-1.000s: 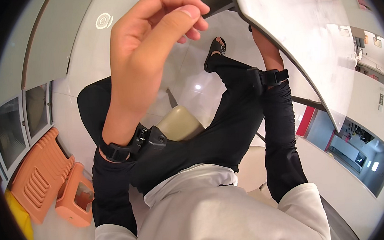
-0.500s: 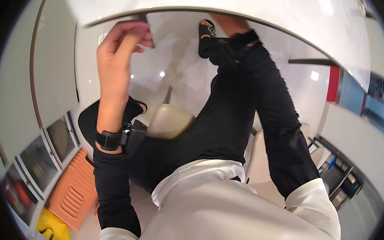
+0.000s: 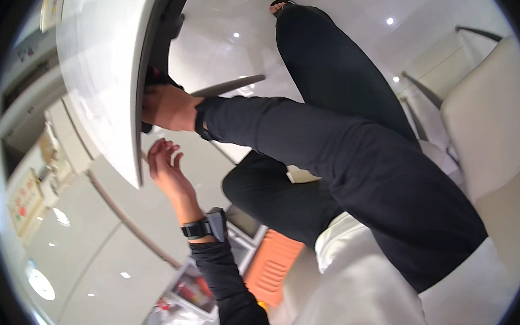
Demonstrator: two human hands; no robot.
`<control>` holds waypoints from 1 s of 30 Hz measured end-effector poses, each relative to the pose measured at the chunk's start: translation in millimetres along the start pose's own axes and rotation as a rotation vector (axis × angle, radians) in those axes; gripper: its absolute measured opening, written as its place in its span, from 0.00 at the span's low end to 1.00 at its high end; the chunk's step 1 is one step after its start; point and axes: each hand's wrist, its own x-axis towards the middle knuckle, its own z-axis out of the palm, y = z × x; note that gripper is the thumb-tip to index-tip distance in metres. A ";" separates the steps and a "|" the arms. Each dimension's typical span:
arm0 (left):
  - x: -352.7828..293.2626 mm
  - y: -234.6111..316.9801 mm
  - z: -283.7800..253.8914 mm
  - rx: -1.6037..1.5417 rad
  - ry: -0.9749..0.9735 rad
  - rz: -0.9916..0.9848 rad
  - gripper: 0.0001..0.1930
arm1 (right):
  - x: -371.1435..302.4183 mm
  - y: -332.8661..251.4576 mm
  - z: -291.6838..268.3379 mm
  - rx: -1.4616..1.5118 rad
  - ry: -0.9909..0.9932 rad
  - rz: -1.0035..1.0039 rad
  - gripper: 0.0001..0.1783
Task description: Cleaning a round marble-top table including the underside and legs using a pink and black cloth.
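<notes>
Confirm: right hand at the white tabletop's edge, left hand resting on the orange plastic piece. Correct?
Not quite: the left hand isn't on the orange plastic piece. The head view shows it well apart from that, near the pointed corner of the white tabletop; whether it touches is unclear. The right hand is at the tabletop's edge, as you said.

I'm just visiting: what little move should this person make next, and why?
Perhaps bring the left hand a little closer to the right hand: it looks empty and loosely curled near the edge of the white table, while the right hand is by that table's dark underside. Whatever the right hand may hold is hidden.
</notes>
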 end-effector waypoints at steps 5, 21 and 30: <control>-5.8 31.9 1.4 0.131 0.069 0.027 0.13 | -23.1 -16.2 -51.2 0.567 -0.203 0.510 0.16; -2.1 33.2 60.5 0.134 -0.088 0.017 0.13 | 13.0 49.9 -168.1 0.598 0.271 0.658 0.26; 9.8 41.9 72.3 0.064 -0.075 -0.047 0.14 | 26.2 86.2 -123.3 0.549 -0.030 0.729 0.18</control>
